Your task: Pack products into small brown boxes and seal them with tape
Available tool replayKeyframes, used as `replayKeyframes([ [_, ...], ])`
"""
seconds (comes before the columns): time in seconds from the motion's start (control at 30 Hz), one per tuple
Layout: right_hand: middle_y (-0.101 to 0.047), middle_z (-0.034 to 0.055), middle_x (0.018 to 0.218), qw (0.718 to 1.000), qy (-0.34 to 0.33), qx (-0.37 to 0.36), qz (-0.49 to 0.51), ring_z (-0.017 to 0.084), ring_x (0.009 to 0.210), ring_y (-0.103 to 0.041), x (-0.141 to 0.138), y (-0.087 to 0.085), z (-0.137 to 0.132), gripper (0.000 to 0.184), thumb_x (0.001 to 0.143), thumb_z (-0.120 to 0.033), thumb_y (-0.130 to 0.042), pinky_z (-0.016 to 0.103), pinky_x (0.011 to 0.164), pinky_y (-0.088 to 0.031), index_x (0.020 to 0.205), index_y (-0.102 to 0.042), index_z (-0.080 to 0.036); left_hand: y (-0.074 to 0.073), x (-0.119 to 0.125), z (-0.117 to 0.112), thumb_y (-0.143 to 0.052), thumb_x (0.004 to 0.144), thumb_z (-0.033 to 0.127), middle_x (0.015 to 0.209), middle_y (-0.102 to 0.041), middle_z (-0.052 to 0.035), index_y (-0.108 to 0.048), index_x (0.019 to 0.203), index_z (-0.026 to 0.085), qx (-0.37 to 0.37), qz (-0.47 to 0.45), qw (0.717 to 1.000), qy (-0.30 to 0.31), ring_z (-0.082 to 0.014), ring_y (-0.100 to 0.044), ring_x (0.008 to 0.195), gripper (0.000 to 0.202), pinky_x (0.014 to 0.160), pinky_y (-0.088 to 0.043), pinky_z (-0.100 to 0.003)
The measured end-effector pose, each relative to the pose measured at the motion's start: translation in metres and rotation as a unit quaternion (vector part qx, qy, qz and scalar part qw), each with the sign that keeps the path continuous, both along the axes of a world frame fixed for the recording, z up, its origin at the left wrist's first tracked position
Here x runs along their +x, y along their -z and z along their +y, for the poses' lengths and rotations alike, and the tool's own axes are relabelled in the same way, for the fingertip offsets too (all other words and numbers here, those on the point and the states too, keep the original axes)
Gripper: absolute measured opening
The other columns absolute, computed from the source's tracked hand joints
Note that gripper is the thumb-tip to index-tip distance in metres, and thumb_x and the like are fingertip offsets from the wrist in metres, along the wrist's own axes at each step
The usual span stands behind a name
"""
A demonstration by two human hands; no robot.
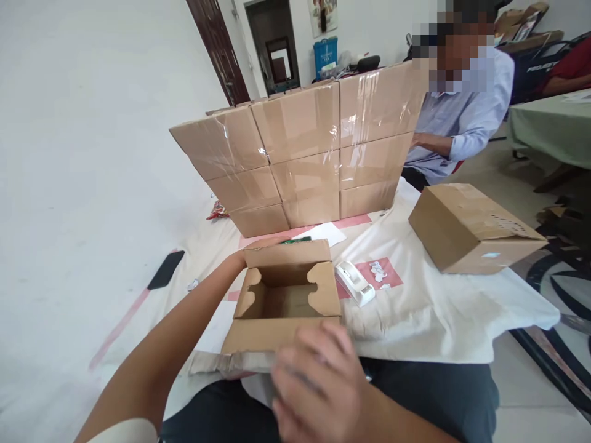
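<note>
An open, empty cardboard box [286, 295] sits in front of me on a white cloth. My left arm reaches along the box's left side; my left hand [236, 259] is at its far left corner, fingers hidden behind the back flap. My right hand [318, 381] is close to the camera and blurred, over the box's near flap, with fingers curled. What it holds, if anything, cannot be made out.
A stack of sealed cardboard boxes [305, 147] forms a wall behind the open box. A white tape dispenser [354, 283] lies just right of the box. Another closed box [471, 227] sits at the right edge. A person in a light blue shirt [462, 117] sits behind.
</note>
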State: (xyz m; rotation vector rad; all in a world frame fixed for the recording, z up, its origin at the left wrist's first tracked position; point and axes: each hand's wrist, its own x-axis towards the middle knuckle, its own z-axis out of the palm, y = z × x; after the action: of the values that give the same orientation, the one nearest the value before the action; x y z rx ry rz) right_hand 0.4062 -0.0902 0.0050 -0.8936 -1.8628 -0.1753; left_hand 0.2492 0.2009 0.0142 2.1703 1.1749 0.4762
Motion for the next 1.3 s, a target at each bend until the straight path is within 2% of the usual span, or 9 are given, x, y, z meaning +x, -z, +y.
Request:
replayKeyframes([
  [0.1, -0.076, 0.0083, 0.104, 0.996, 0.043, -0.077, -0.033, 0.034, 0.114, -0.061, 0.019, -0.003, 0.018, 0.018, 0.091, -0.025, -0.062, 0.057, 0.102, -0.038, 0.107, -0.067, -0.020, 0.001, -0.028, 0.006, -0.090, 0.052, 0.042, 0.124, -0.071, -0.0105, -0.066, 0.112, 0.020, 0.036, -0.084, 0.993, -0.079, -0.0337, -0.062, 0.125, 0.068, 0.109, -0.048, -0.041],
  [0.2, -0.075, 0.0061, 0.098, 0.993, 0.045, -0.103, -0.026, 0.032, 0.114, -0.060, 0.031, 0.000, 0.033, 0.011, 0.091, -0.021, -0.062, 0.058, 0.106, -0.033, 0.101, -0.066, -0.020, -0.009, -0.071, 0.001, -0.085, 0.051, 0.057, 0.123, -0.068, -0.0135, -0.054, 0.122, 0.018, 0.093, -0.165, 0.966, -0.176, -0.0358, -0.062, 0.123, 0.087, 0.106, -0.050, -0.046],
  [0.3, -0.074, 0.0048, 0.091, 0.992, 0.035, -0.118, -0.012, 0.029, 0.111, -0.060, 0.035, 0.001, 0.038, 0.005, 0.091, -0.020, -0.063, 0.055, 0.105, -0.033, 0.096, -0.065, -0.020, -0.031, -0.113, -0.021, -0.084, 0.049, 0.064, 0.119, -0.067, -0.0087, -0.049, 0.124, 0.022, 0.140, -0.217, 0.941, -0.218, -0.0327, -0.064, 0.114, 0.092, 0.101, -0.052, -0.044],
  [0.4, -0.072, 0.0036, 0.084, 0.992, 0.034, -0.121, 0.010, 0.026, 0.102, -0.063, 0.036, -0.001, 0.039, 0.004, 0.092, -0.019, -0.061, 0.051, 0.101, -0.036, 0.090, -0.064, -0.021, -0.057, -0.131, -0.062, -0.090, 0.037, 0.060, 0.126, -0.066, -0.0050, -0.048, 0.130, 0.026, 0.165, -0.230, 0.937, -0.203, -0.0355, -0.061, 0.120, 0.107, 0.101, -0.053, -0.044],
  [0.53, -0.065, -0.0017, 0.068, 0.989, 0.057, -0.100, 0.094, 0.014, 0.064, -0.056, 0.039, -0.002, 0.042, 0.015, 0.092, -0.014, -0.057, 0.040, 0.084, -0.042, 0.079, -0.058, -0.020, -0.077, -0.105, -0.112, -0.092, 0.043, 0.052, 0.132, -0.064, -0.0042, -0.047, 0.141, 0.034, 0.199, -0.033, 0.978, -0.048, -0.0397, -0.061, 0.122, 0.109, 0.100, -0.054, -0.047],
  [0.7, -0.046, -0.0062, 0.053, 0.975, 0.089, -0.058, 0.197, 0.011, 0.049, -0.043, 0.042, 0.000, 0.045, 0.025, 0.092, -0.013, -0.055, 0.030, 0.063, -0.040, 0.069, -0.051, -0.022, -0.060, -0.049, -0.126, -0.083, 0.064, 0.053, 0.149, -0.055, -0.0085, -0.033, 0.154, 0.033, 0.185, 0.158, 0.961, 0.132, -0.0365, -0.058, 0.130, 0.104, 0.105, -0.050, -0.045],
  [0.8, -0.047, -0.0052, 0.052, 0.975, 0.098, -0.064, 0.190, 0.012, 0.051, -0.046, 0.042, 0.001, 0.045, 0.026, 0.092, -0.014, -0.055, 0.029, 0.059, -0.039, 0.068, -0.052, -0.022, -0.051, -0.034, -0.121, -0.081, 0.064, 0.049, 0.150, -0.055, -0.0104, -0.034, 0.155, 0.030, 0.165, 0.195, 0.956, 0.141, -0.0364, -0.058, 0.131, 0.104, 0.106, -0.049, -0.045],
  [1.07, -0.050, -0.0048, 0.054, 0.974, 0.091, -0.078, 0.193, 0.012, 0.052, -0.047, 0.043, 0.003, 0.045, 0.027, 0.093, -0.016, -0.055, 0.029, 0.058, -0.038, 0.067, -0.052, -0.022, -0.049, -0.027, -0.116, -0.083, 0.064, 0.051, 0.147, -0.055, -0.0104, -0.038, 0.154, 0.031, 0.183, 0.209, 0.945, 0.172, -0.0378, -0.053, 0.131, 0.103, 0.109, -0.044, -0.049],
  [1.3, -0.048, -0.0055, 0.054, 0.970, 0.096, -0.094, 0.203, 0.011, 0.051, -0.045, 0.043, 0.004, 0.048, 0.028, 0.094, -0.016, -0.055, 0.028, 0.058, -0.037, 0.067, -0.052, -0.021, -0.030, -0.010, -0.109, -0.079, 0.069, 0.052, 0.133, -0.054, -0.0162, -0.040, 0.153, 0.021, 0.220, 0.256, 0.923, 0.186, -0.0372, -0.048, 0.121, 0.098, 0.104, -0.043, -0.052],
])
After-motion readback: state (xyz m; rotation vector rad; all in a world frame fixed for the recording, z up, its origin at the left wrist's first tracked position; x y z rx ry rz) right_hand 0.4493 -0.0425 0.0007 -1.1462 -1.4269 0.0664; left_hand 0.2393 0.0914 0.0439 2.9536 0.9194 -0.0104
